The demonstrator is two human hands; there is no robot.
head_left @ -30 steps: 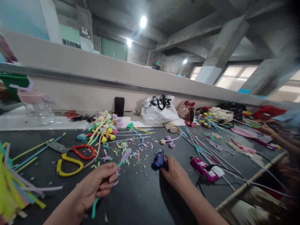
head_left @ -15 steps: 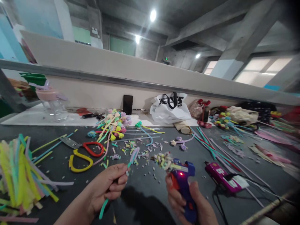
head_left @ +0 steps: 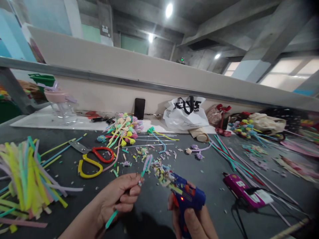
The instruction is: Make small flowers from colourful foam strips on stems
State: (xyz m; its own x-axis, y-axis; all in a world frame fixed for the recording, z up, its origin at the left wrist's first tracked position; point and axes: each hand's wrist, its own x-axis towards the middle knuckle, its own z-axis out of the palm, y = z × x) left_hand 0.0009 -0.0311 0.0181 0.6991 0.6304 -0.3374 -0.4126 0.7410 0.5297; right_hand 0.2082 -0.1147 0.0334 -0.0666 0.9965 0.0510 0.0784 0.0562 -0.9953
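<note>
Between the fingertips of my left hand (head_left: pixel 124 196) is a green pipe cleaner (head_left: pixel 112 219) with lilac fuzzy strands at its upper end. My right hand (head_left: pixel 191 215) is wrapped round a blue glue gun (head_left: pixel 190 196) with an orange trigger and a lit red light. Small pastel scraps (head_left: pixel 161 172) cover the gun's front end, which points toward the pipe cleaner's tip without touching it. Left of my left hand lie scissors (head_left: pixel 101 155) with one red and one yellow handle.
Cut yellow, green and lilac pipe cleaners (head_left: pixel 27 179) are heaped at left. Fuzzy flowers (head_left: pixel 126 127) lie at the back, near a phone (head_left: pixel 139 109) and a white bag (head_left: pixel 184 114). At right sit a magenta power strip (head_left: pixel 245 191) and its cables. A jug (head_left: pixel 62 108) stands back left.
The glue gun has tilted, its front swinging left toward the pipe cleaner in my left hand. My left hand keeps its grip. The whole view has shifted slightly.
</note>
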